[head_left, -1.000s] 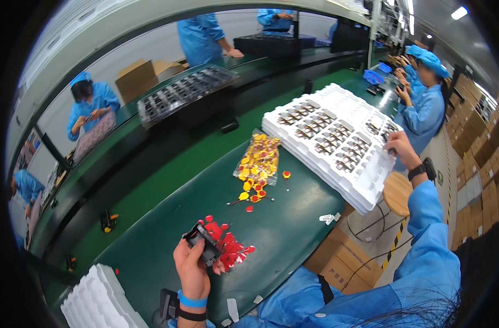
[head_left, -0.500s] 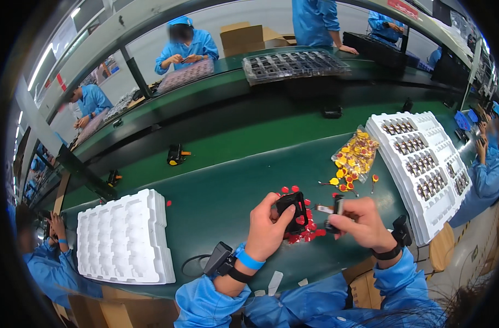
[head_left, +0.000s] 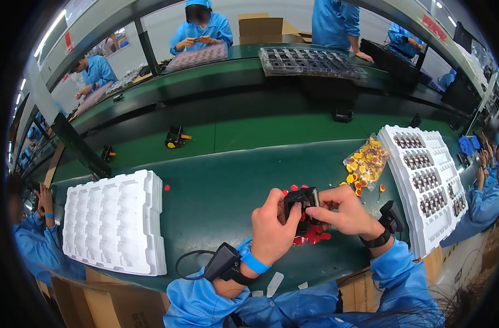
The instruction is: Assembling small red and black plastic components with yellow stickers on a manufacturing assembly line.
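Note:
My left hand (head_left: 272, 225) grips a black plastic housing (head_left: 297, 196), with the thumb pressed on its face. Against the housing's right side, my right hand (head_left: 345, 212) pinches a small black part (head_left: 315, 197) with a pale metallic edge. The two pieces touch or overlap; fingers hide how they meet. Red round pieces (head_left: 315, 235) lie scattered on the green table under and around both hands. Beyond my right hand, a clear bag (head_left: 367, 158) of yellow-and-red round pieces with wires spills some onto the table.
White moulded trays (head_left: 110, 224) are stacked at left. Another white stack (head_left: 402, 191) at right holds rows of small metallic parts. Black-and-yellow units (head_left: 175, 138) sit on the green conveyor (head_left: 249, 130) ahead. Co-workers in blue work across the line and on both sides.
My right hand has moved left and brought its small black part against the housing in my left hand. The view has shifted slightly.

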{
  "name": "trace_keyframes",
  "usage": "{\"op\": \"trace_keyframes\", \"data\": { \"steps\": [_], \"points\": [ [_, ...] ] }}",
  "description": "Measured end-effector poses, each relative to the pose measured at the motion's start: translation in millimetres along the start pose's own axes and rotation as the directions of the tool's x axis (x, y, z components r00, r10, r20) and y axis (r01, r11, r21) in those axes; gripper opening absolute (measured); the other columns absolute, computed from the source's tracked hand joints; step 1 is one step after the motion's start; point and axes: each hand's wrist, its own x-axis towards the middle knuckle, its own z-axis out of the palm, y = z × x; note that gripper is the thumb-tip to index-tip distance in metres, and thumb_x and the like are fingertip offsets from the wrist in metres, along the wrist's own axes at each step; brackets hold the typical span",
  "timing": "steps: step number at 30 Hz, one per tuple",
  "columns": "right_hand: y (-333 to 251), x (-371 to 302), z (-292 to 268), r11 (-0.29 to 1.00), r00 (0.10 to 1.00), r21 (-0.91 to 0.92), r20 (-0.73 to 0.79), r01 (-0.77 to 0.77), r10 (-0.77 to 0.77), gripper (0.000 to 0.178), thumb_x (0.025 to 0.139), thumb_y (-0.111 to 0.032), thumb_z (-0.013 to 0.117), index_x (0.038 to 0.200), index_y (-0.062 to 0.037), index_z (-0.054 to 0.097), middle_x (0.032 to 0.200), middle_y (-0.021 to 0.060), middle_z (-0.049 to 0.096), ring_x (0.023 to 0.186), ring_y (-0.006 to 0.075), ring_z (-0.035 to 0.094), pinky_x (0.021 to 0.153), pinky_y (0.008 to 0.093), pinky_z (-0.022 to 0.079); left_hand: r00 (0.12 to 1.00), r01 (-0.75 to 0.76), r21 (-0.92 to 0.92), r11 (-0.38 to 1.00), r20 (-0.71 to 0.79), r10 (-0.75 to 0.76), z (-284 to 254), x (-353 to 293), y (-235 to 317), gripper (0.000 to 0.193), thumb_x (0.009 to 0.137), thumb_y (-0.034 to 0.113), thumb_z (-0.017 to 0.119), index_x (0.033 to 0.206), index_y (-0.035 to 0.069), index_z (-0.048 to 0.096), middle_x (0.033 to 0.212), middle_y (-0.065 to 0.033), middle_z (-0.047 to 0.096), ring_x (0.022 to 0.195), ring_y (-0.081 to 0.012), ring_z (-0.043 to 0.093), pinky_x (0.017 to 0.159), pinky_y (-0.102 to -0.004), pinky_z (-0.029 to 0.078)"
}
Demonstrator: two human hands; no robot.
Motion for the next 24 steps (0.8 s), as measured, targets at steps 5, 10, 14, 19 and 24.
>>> {"op": "trace_keyframes", "data": {
  "steps": [5, 10, 14, 19, 24],
  "points": [
    [20, -1, 0, 0.999, 1.0, 0.039, 0.021, -0.012, 0.011, 0.032, 0.095, -0.018, 0.066, 0.069, -0.0004, 0.059, 0.052, 0.0001, 0.053, 0.046, 0.0056, 0.048, 0.043, 0.0258, 0.033, 0.999, 0.002, -0.035, 0.999, 0.037, -0.001, 7, 0, -2, 0.015, 0.091, 0.011, 0.067, 0.089, 0.001, 0.056, 0.06, -0.0011, 0.054, 0.053, -0.0024, 0.045, 0.047, -0.0236, 0.034],
    [27, -2, 4, 0.998, 0.999, -0.035, -0.012, 0.05, -0.05, 0.033, 0.096, -0.019, 0.064, 0.069, -0.0008, 0.059, 0.052, 0.0006, 0.053, 0.046, 0.0054, 0.048, 0.043, 0.026, 0.033, 0.999, -0.021, 0.02, 1.0, 0.042, 0.02, 8, 1, -1, 0.015, 0.091, 0.011, 0.067, 0.091, 0.0, 0.056, 0.062, 0.0006, 0.054, 0.057, -0.0026, 0.045, 0.049, -0.0235, 0.037],
    [27, -1, 6, 0.999, 1.0, 0.038, 0.025, -0.007, 0.006, 0.03, 0.095, -0.017, 0.065, 0.072, 0.0006, 0.06, 0.053, 0.0004, 0.054, 0.047, 0.0053, 0.048, 0.044, 0.0251, 0.034, 0.997, 0.012, 0.011, 1.0, 0.079, -0.013, 3, -1, 0, 0.016, 0.093, 0.009, 0.064, 0.1, 0.0, 0.054, 0.071, -0.0086, 0.065, 0.061, -0.0092, 0.062, 0.055, -0.0272, 0.047],
    [37, -3, 18, 0.984, 0.987, 0.146, -0.133, 0.104, -0.085, 0.025, 0.091, -0.015, 0.07, 0.074, 0.0012, 0.062, 0.054, -0.0005, 0.055, 0.051, 0.0041, 0.05, 0.046, 0.0228, 0.036, 0.997, -0.009, -0.108, 0.994, 0.072, 0.017, 4, -1, -3, 0.015, 0.091, 0.011, 0.068, 0.096, -0.001, 0.058, 0.068, 0.0019, 0.055, 0.062, -0.0028, 0.048, 0.054, -0.0228, 0.039],
    [30, -10, 18, 0.983, 0.959, -0.022, -0.216, 0.183, -0.184, 0.026, 0.088, -0.015, 0.075, 0.07, -0.001, 0.062, 0.054, -0.0024, 0.055, 0.051, 0.0021, 0.049, 0.046, 0.0211, 0.033, 0.965, -0.087, -0.15, 0.985, 0.232, 0.12, -7, -9, 15, 0.023, 0.1, 0.016, 0.054, 0.114, -0.003, 0.056, 0.072, -0.0111, 0.064, 0.062, -0.014, 0.061, 0.058, -0.0291, 0.047]
  ]
}}
